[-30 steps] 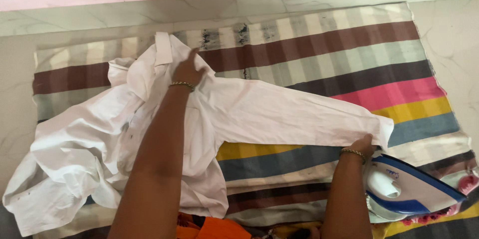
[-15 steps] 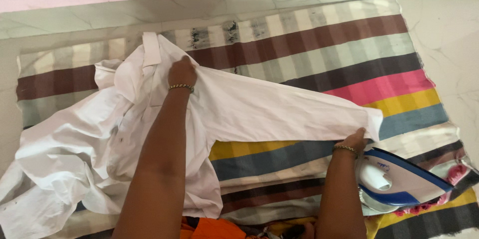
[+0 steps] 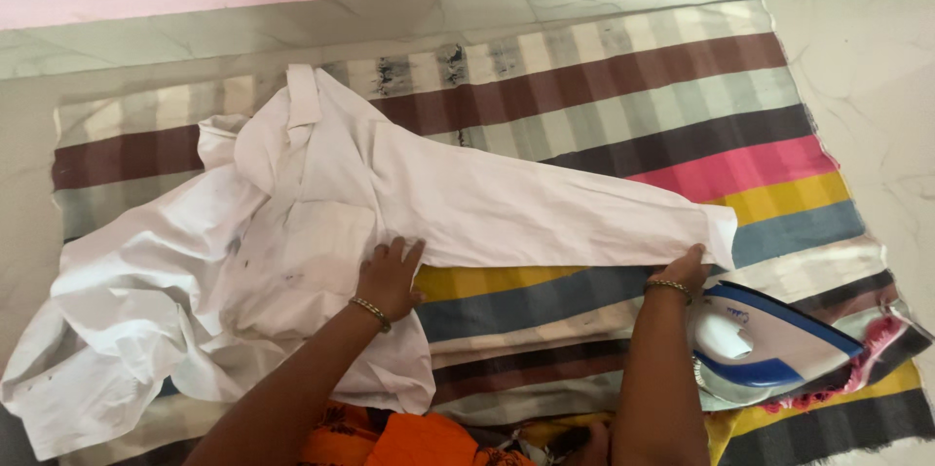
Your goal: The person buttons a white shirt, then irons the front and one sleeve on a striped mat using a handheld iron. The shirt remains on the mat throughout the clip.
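— White shirt (image 3: 321,232) lies on the striped cloth (image 3: 682,106), sleeve stretched rightward. Hands?
— Left hand (image 3: 390,276) flat, open, pressing the underarm; right hand (image 3: 685,266) pinching the cuff. Smoothing stage, I judge; the iron (image 3: 765,344) beside comes next.

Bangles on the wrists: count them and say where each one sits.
2. One gold bangle circles the left wrist, below the left hand pressing on the white shirt. The other bangle circles the right wrist, below the right hand at the sleeve end. None looks hidden.
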